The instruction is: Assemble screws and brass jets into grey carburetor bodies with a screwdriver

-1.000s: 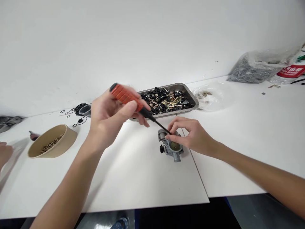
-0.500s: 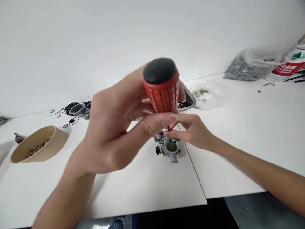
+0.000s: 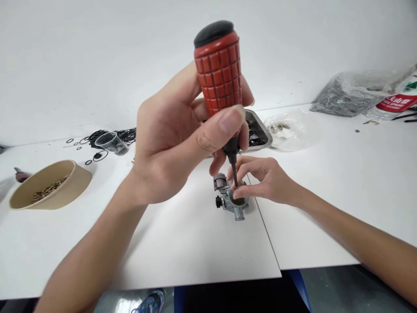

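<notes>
**Inspector:** Report the item under work.

**Assistant:** A small grey cast-metal carburetor body [image 3: 233, 202] stands on the white table [image 3: 195, 248], near the seam between two table panels. It has a round bore facing up with a dull brass-coloured part inside, a black knob on its left flank and a short cylindrical boss at its upper left. The lower end tapers to a small spout.

**Inspector:** Hands?

**Assistant:** The left hand [image 3: 176, 143] is closed around a screwdriver [image 3: 220, 74], thumb pressed across the front of the handle. The handle is red with a gridded grip and a black cap; it stands nearly upright. Its dark shaft runs down to the top of the carburetor body. The right hand [image 3: 263, 180] is pinched on the carburetor body's upper right edge, fingertips curled beside the shaft tip. Whether the tip is seated in a screw cannot be told.

**Inspector:** Surroundings?

**Assistant:** A metal tray [image 3: 260, 130] of small black and brass parts lies behind the left hand, mostly hidden. A tan bowl [image 3: 70, 189] with small brass pieces sits at far left. Black O-rings [image 3: 97, 155] and a clear cup [image 3: 109, 141] lie behind it. A clear plastic bag [image 3: 293, 130] lies right of the tray; a grey filled bag [image 3: 348, 93] is at far right.
</notes>
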`<state>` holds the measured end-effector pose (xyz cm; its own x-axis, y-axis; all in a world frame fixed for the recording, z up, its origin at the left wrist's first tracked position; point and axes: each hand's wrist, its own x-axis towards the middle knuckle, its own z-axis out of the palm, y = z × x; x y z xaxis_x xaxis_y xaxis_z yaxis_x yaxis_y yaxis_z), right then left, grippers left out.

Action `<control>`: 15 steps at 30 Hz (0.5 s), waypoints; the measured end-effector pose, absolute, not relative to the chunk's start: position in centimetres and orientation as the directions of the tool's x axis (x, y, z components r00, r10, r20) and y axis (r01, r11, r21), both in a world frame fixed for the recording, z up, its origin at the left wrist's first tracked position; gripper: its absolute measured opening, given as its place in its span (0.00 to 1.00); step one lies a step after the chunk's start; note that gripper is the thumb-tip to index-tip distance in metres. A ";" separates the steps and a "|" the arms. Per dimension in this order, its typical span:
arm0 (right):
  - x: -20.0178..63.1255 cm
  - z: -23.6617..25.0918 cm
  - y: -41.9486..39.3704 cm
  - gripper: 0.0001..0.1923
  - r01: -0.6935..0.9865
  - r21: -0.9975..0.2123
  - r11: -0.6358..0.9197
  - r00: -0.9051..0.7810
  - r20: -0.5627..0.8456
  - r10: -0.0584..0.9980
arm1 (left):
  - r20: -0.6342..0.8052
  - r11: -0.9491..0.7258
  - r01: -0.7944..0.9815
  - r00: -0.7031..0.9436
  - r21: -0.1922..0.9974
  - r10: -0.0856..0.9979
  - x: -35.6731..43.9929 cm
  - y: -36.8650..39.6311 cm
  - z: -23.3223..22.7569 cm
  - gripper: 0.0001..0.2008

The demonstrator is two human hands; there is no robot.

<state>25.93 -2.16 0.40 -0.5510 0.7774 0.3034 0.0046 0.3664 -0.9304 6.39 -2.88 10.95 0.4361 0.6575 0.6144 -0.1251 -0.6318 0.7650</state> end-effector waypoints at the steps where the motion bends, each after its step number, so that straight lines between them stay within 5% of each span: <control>1: 26.1 0.6 -2.1 0.13 0.041 -0.927 0.374 -0.588 0.280 0.759 | 0.632 -0.647 -0.148 0.456 0.748 0.626 6.3 -2.7 11.0 0.07; 7: 26.5 1.1 -2.2 0.41 0.162 -0.860 0.483 -0.778 0.190 0.599 | 0.649 -0.651 -0.195 0.484 0.734 0.587 5.7 -2.4 11.7 0.06; 10: 26.0 0.6 -2.6 0.36 0.184 -0.795 0.578 -0.821 0.199 0.535 | 0.626 -0.628 -0.171 0.460 0.759 0.630 5.8 -2.8 11.8 0.07; 15: 25.4 -0.2 -2.8 0.22 0.243 -0.622 0.744 -0.820 0.278 0.500 | 0.625 -0.606 -0.212 0.465 0.766 0.627 6.1 -3.1 11.9 0.23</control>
